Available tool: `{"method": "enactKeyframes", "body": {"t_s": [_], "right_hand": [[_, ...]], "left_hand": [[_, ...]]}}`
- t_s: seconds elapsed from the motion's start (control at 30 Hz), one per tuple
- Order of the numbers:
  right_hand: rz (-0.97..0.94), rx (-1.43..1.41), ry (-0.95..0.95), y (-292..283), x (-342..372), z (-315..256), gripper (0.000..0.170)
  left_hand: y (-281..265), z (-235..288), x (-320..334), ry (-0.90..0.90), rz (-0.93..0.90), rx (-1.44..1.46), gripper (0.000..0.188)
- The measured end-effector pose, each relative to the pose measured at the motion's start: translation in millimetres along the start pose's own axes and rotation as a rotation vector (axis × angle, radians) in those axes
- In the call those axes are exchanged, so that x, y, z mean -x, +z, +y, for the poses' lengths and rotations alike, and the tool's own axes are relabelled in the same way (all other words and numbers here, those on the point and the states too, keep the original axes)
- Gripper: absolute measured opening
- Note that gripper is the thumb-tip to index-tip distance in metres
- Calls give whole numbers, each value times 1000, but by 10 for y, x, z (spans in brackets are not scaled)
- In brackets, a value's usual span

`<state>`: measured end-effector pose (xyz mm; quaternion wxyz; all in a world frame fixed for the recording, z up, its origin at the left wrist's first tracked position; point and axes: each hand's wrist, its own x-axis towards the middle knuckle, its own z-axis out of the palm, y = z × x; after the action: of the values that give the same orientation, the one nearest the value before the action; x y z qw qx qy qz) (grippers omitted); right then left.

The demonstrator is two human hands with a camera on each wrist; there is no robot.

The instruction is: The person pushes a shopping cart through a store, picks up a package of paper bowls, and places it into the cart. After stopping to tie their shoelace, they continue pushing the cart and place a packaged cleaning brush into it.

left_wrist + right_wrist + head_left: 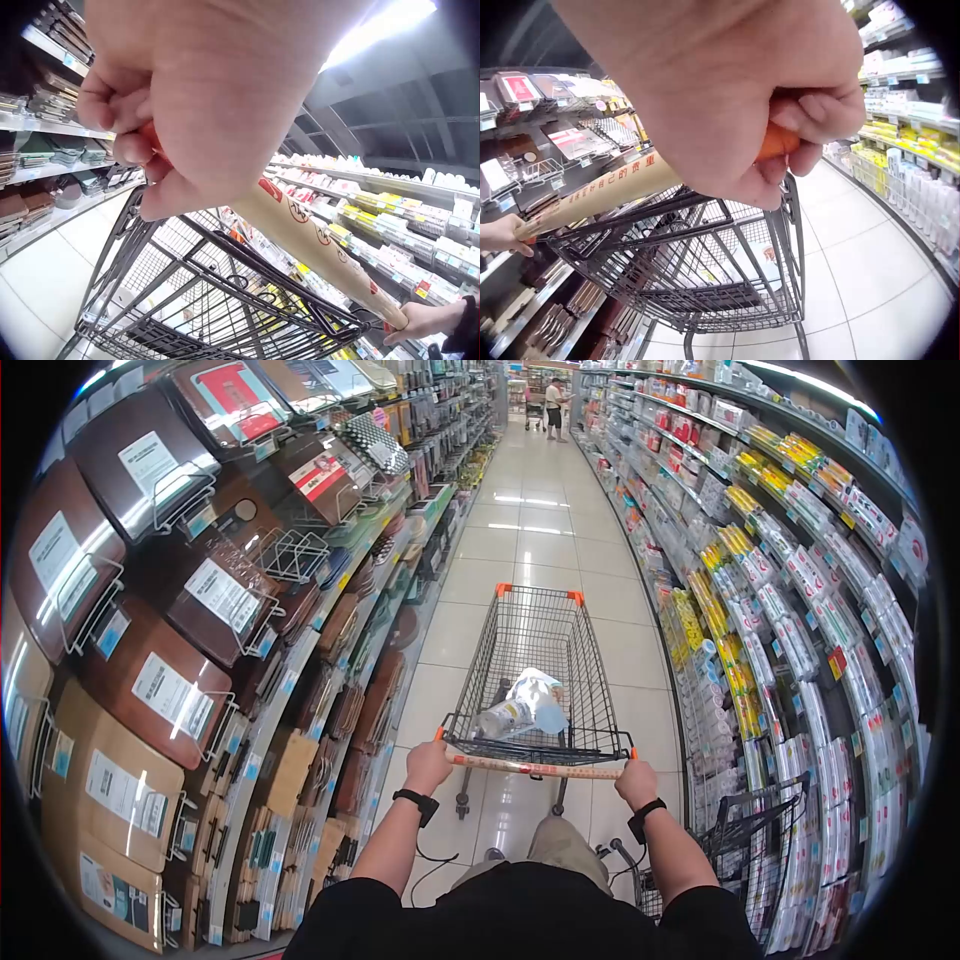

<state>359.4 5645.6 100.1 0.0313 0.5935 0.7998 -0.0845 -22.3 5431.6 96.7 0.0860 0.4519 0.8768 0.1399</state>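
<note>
A wire shopping cart (545, 650) stands in front of me in a store aisle. My left hand (428, 768) grips the left end of its handle bar (535, 767), fingers curled round the orange end piece (153, 139). At the other end my right hand (635, 784) holds the bar the same way, its fingers round an orange end piece (778, 141). The bar is tan with red printing. Inside the basket lie a clear plastic container (503, 718) and a shiny white and light-blue package (540, 695). Both wrists carry black bands.
Left shelves bear cutting boards (172, 695) in wire racks. Packaged goods (800, 570) fill the right shelves, with a black wire basket (755, 820) jutting out low. Pale tiled floor (520, 545) runs ahead between them. Far down the aisle stands a person (554, 408) beside another cart.
</note>
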Motion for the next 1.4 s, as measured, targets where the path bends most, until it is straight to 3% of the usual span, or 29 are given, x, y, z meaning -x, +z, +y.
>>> {"method": "enactKeyframes", "body": {"t_s": [0.9, 1.1, 1.4], "right_hand": [[36, -11, -54, -1, -237, 14, 12], [39, 22, 6, 17, -383, -81, 14], [-1, 25, 13, -110, -695, -200, 11]], "left_hand": [[143, -31, -241, 70, 98, 38, 8], [99, 3, -425, 39, 97, 40, 7], [-22, 130, -713, 11, 38, 13, 18]]}}
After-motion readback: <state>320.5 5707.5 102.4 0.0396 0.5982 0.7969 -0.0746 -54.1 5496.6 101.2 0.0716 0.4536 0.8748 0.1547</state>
